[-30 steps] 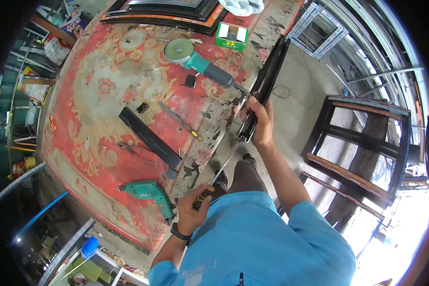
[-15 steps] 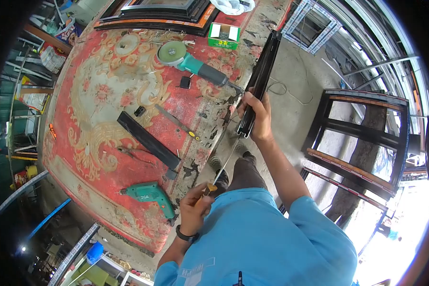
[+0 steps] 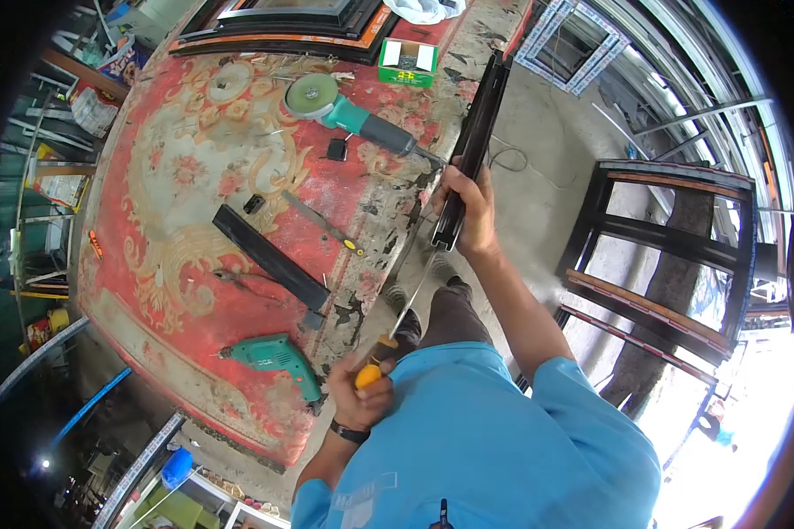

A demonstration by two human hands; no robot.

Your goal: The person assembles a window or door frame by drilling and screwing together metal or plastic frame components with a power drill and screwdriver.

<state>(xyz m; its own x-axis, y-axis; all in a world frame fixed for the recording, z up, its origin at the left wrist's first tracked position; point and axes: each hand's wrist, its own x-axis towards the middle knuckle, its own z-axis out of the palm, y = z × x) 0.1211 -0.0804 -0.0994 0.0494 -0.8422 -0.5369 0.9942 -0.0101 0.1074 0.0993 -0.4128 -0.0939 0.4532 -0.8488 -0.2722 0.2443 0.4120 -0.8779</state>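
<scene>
My right hand (image 3: 470, 207) is wrapped around a long black metal profile (image 3: 475, 132), which slants up past the table edge. A long-shafted screwdriver (image 3: 403, 313) is in my left hand (image 3: 355, 401), close to my waist. Its shaft runs up to the profile's near open end, and its yellow and dark handle shows between thumb and fingers. Nearest on the table is a green power drill (image 3: 278, 360), lying beside my left hand. A black flat bar (image 3: 269, 257) and a file with a yellow-black handle (image 3: 326, 225) lie farther up.
The worktable (image 3: 163, 273) has a worn red patterned cover. On it lie an angle grinder (image 3: 353, 119), pliers (image 3: 247, 284), a green box of screws (image 3: 408, 63) and stacked dark frames (image 3: 282, 31). A black window frame (image 3: 670, 238) stands to the right.
My left hand has turned and dropped slightly, so the handle's yellow end now shows. The profile and my right hand have shifted a little to the left.
</scene>
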